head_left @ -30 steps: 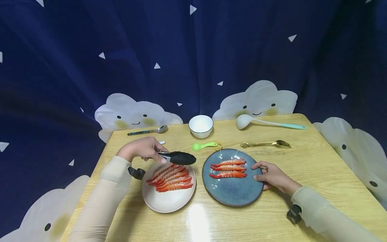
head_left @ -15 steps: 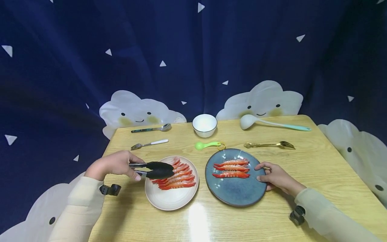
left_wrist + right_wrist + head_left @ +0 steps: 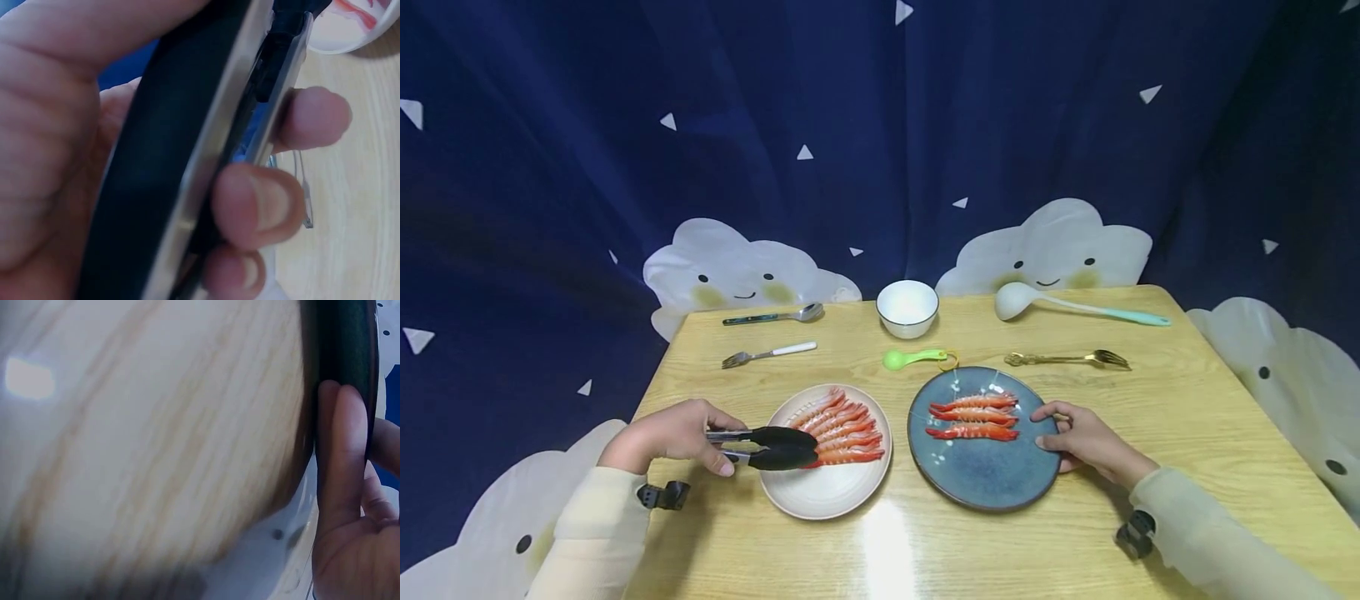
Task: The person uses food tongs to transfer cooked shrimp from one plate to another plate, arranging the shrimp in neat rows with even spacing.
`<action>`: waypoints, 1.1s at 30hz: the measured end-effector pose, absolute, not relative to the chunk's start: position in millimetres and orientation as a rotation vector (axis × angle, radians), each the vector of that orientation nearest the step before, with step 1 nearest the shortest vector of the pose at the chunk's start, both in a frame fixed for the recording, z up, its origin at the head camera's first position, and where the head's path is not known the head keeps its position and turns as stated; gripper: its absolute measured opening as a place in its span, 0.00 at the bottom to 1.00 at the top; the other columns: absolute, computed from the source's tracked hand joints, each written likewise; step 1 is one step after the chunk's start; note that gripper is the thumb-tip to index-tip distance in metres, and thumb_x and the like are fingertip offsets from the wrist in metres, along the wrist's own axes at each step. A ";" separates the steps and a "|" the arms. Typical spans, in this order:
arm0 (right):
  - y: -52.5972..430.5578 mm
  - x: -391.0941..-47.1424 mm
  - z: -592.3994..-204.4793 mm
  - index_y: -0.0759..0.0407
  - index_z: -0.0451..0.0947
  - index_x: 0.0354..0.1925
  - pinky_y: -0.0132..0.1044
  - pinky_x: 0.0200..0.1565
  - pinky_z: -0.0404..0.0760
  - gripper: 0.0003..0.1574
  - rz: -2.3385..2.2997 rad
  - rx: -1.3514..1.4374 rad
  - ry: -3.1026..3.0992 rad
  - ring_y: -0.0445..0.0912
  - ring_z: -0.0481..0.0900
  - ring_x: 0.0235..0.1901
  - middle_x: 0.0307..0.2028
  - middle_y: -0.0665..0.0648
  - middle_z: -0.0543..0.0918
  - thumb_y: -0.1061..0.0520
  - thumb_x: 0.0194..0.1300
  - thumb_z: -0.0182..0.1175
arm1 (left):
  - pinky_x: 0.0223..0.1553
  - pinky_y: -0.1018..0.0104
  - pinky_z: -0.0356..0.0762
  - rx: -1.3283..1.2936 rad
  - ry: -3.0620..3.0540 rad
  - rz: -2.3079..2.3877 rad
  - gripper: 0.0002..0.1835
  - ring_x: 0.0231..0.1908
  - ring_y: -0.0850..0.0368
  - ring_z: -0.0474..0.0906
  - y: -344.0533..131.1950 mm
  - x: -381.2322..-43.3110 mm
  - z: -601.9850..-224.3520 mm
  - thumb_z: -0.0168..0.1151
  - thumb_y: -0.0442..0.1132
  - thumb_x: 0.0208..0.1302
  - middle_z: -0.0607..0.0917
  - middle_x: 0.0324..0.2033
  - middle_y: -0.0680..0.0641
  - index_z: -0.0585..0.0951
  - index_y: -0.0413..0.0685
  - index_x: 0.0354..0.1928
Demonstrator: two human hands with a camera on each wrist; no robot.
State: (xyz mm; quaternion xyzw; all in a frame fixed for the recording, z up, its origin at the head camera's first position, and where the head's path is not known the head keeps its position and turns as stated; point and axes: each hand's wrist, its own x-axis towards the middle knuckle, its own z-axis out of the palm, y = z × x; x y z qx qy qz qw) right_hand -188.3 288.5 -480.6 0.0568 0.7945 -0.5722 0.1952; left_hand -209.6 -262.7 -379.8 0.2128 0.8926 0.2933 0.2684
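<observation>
In the head view my left hand (image 3: 676,440) holds a pair of tongs (image 3: 782,448). The black tips are slightly parted and lie over the left side of a pale plate (image 3: 823,500), by the tails of several red shrimp (image 3: 842,425). Whether the tips touch a shrimp, I cannot tell. Close up, fingers wrap the black-and-metal tongs handle (image 3: 169,144) in the left wrist view. My right hand (image 3: 1086,442) grips the right rim of a blue plate (image 3: 985,479), where three shrimp (image 3: 973,415) lie. The right wrist view shows a thumb (image 3: 347,444) against the plate's dark edge (image 3: 347,344).
Behind the plates are a white bowl (image 3: 907,310), a green measuring spoon (image 3: 913,358), a ladle (image 3: 1015,302) and a gold fork (image 3: 1067,359). A white-handled fork (image 3: 769,354) and a dark-handled spoon (image 3: 775,316) lie back left on the wooden table (image 3: 820,558).
My left hand has moved left and nearer with the tongs, uncovering the white-handled fork. The tongs' tips have parted and lowered toward the shrimp. My right hand stays on the blue plate's rim.
</observation>
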 end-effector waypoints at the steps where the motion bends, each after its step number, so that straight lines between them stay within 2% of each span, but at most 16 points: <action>1: 288.6 -188.7 -480.0 0.62 0.66 0.50 0.45 0.21 0.76 0.28 -1.600 0.157 2.233 0.48 0.76 0.18 0.22 0.59 0.71 0.62 0.50 0.63 | 0.36 0.63 0.70 0.572 2.404 0.798 0.32 0.31 0.57 0.73 -263.1 -209.2 -380.8 0.73 0.47 0.31 0.82 0.34 0.50 0.79 0.43 0.44; 6: 288.8 -190.5 -477.7 0.61 0.67 0.50 0.45 0.21 0.76 0.27 -1.590 0.151 2.253 0.47 0.75 0.18 0.21 0.58 0.67 0.62 0.51 0.62 | 0.33 0.66 0.70 0.573 2.402 0.805 0.32 0.28 0.57 0.73 -263.9 -208.9 -384.6 0.73 0.47 0.31 0.82 0.31 0.51 0.79 0.43 0.44; 14: 286.3 -190.5 -480.2 0.62 0.66 0.51 0.47 0.22 0.76 0.28 -1.636 0.124 2.189 0.50 0.77 0.20 0.23 0.60 0.71 0.62 0.51 0.62 | 0.30 0.67 0.70 0.554 2.370 0.791 0.32 0.28 0.59 0.73 -266.4 -205.4 -389.1 0.73 0.48 0.31 0.82 0.31 0.51 0.79 0.42 0.44; 18: 286.3 -189.7 -480.5 0.62 0.65 0.51 0.48 0.22 0.76 0.29 -1.649 0.118 2.176 0.50 0.77 0.20 0.23 0.61 0.72 0.62 0.51 0.62 | 0.29 0.68 0.70 0.610 2.332 0.807 0.29 0.27 0.59 0.72 -265.1 -203.1 -389.5 0.73 0.45 0.33 0.82 0.30 0.51 0.80 0.42 0.42; 25: 287.2 -187.8 -480.1 0.62 0.66 0.51 0.48 0.22 0.76 0.28 -1.632 0.134 2.202 0.49 0.76 0.18 0.23 0.60 0.71 0.62 0.51 0.62 | 0.29 0.69 0.69 0.624 2.350 0.745 0.28 0.26 0.60 0.71 -258.0 -200.2 -384.4 0.73 0.46 0.31 0.81 0.26 0.54 0.81 0.45 0.41; 33: 287.7 -186.5 -480.0 0.61 0.66 0.51 0.48 0.21 0.76 0.28 -1.619 0.143 2.220 0.46 0.73 0.15 0.20 0.57 0.66 0.61 0.51 0.62 | 0.26 0.67 0.67 0.592 2.432 0.604 0.25 0.23 0.60 0.68 -246.8 -193.5 -377.5 0.73 0.47 0.29 0.78 0.21 0.57 0.82 0.50 0.38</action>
